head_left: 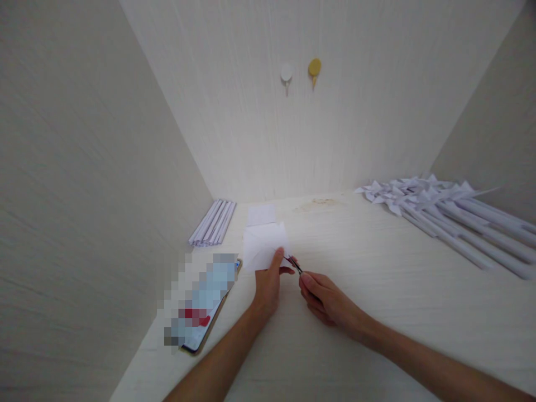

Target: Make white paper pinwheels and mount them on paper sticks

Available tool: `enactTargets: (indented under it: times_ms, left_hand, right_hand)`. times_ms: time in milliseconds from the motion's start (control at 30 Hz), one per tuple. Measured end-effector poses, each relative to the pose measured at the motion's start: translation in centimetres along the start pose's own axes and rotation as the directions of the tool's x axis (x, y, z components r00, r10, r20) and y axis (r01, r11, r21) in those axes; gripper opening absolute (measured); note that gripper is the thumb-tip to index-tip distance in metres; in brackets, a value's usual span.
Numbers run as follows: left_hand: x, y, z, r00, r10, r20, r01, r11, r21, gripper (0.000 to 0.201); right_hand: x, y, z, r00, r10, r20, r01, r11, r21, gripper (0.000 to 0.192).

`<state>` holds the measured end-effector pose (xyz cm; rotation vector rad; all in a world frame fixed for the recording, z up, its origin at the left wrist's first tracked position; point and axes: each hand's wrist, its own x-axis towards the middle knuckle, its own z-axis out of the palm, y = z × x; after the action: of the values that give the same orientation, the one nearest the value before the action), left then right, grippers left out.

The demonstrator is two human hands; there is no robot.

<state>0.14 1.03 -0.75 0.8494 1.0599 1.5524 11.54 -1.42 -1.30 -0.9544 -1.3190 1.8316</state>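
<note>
Head view: left hand [269, 282] pinches white paper [262, 245], right hand [321, 296] grips scissors [296, 265]; should the paper slip, the scissors could nick the nearby left fingers [287, 270].

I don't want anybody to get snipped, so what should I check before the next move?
1. Left hand holding the white paper: ok, thumb on top.
2. Right hand gripping the scissors: ok.
3. Scissors at the paper: ok, they're by its right side, near the lower corner.
4. Left hand safely clear of the scissors: cannot tell; they look very close.
5. Phone out of the way: ok, it lies left of the left hand.
</note>
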Motion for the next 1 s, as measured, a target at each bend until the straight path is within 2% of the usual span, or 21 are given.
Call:
enactTargets:
  times_ms: [167,367,500,567,667,767,867,1000]
  left_hand:
    - [-0.1,0.1,0.1,1.000,-0.004,0.012,0.004,1.000,0.011,0.017]
    - [0.0,0.3,0.0,0.999,0.031,-0.017,-0.031,0.999,0.044,0.021]
    - [0.3,0.4,-0.3,0.995,0.070,-0.074,-0.068,0.997,0.031,0.019]
    - [0.4,0.4,-0.3,0.994,0.077,-0.083,-0.075,0.997,0.025,0.018]
    - [0.3,0.1,0.0,0.992,0.068,-0.107,-0.065,0.997,0.039,0.019]
    - [-0.2,-0.1,0.3,0.989,0.046,-0.140,-0.031,0.994,0.105,0.022]
    - [-0.7,-0.2,0.4,0.994,0.045,-0.098,-0.024,0.978,0.206,0.020]
    - [-0.8,-0.2,0.2,1.000,0.012,0.018,-0.016,0.966,0.259,0.020]
  right_hand:
    - [-0.1,-0.3,0.3,1.000,0.018,-0.024,-0.018,0.999,-0.026,0.047]
    - [0.0,0.0,0.0,1.000,-0.028,-0.014,0.026,0.993,-0.115,0.044]
    - [-0.2,0.0,0.0,0.999,-0.050,-0.008,0.050,0.998,-0.043,0.039]
    - [-0.2,-0.1,0.2,0.997,-0.065,-0.050,0.064,0.998,-0.005,0.034]
    - [-0.2,-0.5,0.3,0.983,-0.054,-0.178,0.054,0.999,-0.008,0.031]
    - [-0.1,-0.8,0.3,0.960,-0.063,-0.274,0.064,0.998,-0.005,0.027]
    - [0.1,-0.6,0.2,0.954,-0.073,-0.291,0.084,0.996,0.024,0.029]
    - [0.4,-0.2,-0.2,0.927,-0.168,-0.335,0.154,0.986,-0.068,0.029]
